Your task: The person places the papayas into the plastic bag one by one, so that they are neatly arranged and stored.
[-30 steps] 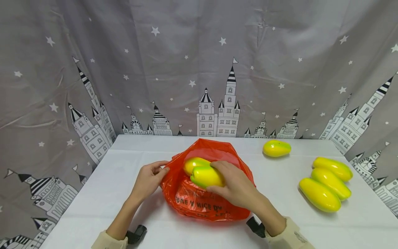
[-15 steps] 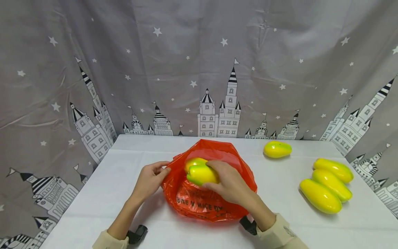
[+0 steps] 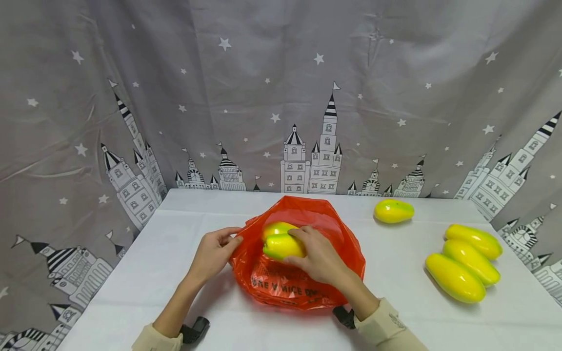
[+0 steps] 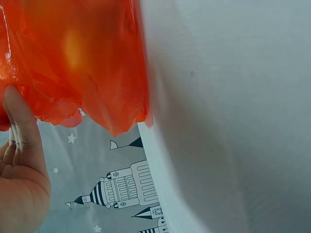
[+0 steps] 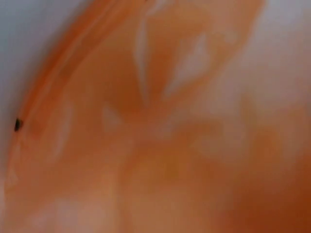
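A red plastic bag (image 3: 287, 286) with dark lettering lies on the table with its mouth spread wide. My left hand (image 3: 215, 253) pinches its rim on the left side; the thumb (image 4: 22, 116) presses the red film in the left wrist view. Inside the mouth, my right hand (image 3: 318, 256) grips a glossy yellow papaya (image 3: 283, 247) with a green end. Just behind it, a second papaya (image 3: 277, 228) rests in the bag, partly covered by the held one. Blurred red film (image 5: 160, 145) of the bag fills most of the right wrist view.
On the white table (image 3: 145, 273), one papaya (image 3: 393, 211) lies behind and right of the bag. Farther right, three more sit side by side, the nearest papaya (image 3: 454, 278) at the front. A grey castle-print curtain (image 3: 246, 97) hangs behind the table.
My right hand has carried the papaya a little to the left inside the bag, toward the other one there. The left hand keeps its place at the rim.
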Demonstrator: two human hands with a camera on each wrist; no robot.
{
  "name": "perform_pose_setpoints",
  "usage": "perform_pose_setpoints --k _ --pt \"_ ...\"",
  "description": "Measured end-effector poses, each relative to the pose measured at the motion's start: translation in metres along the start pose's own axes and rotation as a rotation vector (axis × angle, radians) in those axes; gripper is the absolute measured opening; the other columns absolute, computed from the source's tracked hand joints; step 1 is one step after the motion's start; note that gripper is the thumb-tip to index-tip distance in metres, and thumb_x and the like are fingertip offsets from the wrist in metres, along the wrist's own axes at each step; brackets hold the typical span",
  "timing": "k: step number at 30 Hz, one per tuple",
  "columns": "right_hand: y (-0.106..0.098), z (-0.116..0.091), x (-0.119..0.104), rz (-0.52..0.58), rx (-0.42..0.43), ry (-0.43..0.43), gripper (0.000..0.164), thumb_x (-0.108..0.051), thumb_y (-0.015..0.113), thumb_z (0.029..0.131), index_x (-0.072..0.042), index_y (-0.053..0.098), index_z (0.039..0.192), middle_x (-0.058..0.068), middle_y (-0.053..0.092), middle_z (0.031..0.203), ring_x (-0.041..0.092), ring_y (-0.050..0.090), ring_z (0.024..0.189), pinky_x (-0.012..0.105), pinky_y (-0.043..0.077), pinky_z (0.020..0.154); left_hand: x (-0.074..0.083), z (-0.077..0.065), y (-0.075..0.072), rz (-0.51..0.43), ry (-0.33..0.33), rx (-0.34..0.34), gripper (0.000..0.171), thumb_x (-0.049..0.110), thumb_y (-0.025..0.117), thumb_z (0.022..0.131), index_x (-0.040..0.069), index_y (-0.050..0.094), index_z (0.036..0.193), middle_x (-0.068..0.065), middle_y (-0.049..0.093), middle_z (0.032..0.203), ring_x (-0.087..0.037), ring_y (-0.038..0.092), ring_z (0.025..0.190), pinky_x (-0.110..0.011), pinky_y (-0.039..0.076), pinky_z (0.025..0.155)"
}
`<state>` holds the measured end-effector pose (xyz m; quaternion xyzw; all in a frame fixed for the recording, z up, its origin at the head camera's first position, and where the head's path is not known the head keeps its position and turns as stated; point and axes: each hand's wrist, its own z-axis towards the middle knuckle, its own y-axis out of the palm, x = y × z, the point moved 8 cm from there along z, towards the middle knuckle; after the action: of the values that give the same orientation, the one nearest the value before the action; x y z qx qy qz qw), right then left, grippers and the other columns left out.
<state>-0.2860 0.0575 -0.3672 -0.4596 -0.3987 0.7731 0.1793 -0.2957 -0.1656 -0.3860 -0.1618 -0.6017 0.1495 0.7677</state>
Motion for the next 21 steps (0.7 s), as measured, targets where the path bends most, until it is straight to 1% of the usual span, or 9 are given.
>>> perform_pose_setpoints --k 5,12,15,21 --pt "0.007 0.002 0.002 -0.004 0.001 -0.010 0.058 -0.030 0.077 0.086 -0.005 0.057 0.135 0.009 0.058 0.127 0.027 0.052 0.113 0.046 0.044 0.096 -0.001 0.001 0.002 0.008 -0.002 -0.005 0.028 0.009 0.061 0.096 -0.005 0.066 0.120 -0.005 0.062 0.067 -0.018 0.056 0.051 -0.027 0.049 0.049" --pt "0.012 0.003 0.005 0.006 0.000 0.028 0.058 -0.029 0.077 0.086 -0.004 0.056 0.135 0.012 0.056 0.132 0.031 0.050 0.120 0.050 0.041 0.102 -0.002 0.001 0.002 0.022 -0.007 -0.004 0.027 0.008 0.060 0.096 -0.004 0.067 0.120 -0.005 0.062 0.066 -0.019 0.056 0.051 -0.026 0.048 0.049" --pt "0.014 0.004 0.007 0.007 0.005 0.041 0.058 -0.029 0.077 0.086 -0.004 0.056 0.135 0.012 0.056 0.131 0.030 0.051 0.117 0.049 0.042 0.100 -0.002 0.001 0.003 0.017 -0.006 -0.008 0.028 0.008 0.060 0.096 -0.004 0.066 0.120 -0.005 0.062 0.067 -0.018 0.056 0.051 -0.026 0.048 0.049" --pt "0.017 0.006 0.010 -0.010 0.024 0.069 0.059 -0.030 0.078 0.085 -0.003 0.058 0.133 0.013 0.054 0.122 0.026 0.051 0.102 0.043 0.046 0.089 -0.001 0.000 0.003 0.000 -0.008 -0.013 0.030 0.010 0.062 0.096 -0.006 0.065 0.122 -0.004 0.063 0.067 -0.017 0.055 0.050 -0.026 0.049 0.048"
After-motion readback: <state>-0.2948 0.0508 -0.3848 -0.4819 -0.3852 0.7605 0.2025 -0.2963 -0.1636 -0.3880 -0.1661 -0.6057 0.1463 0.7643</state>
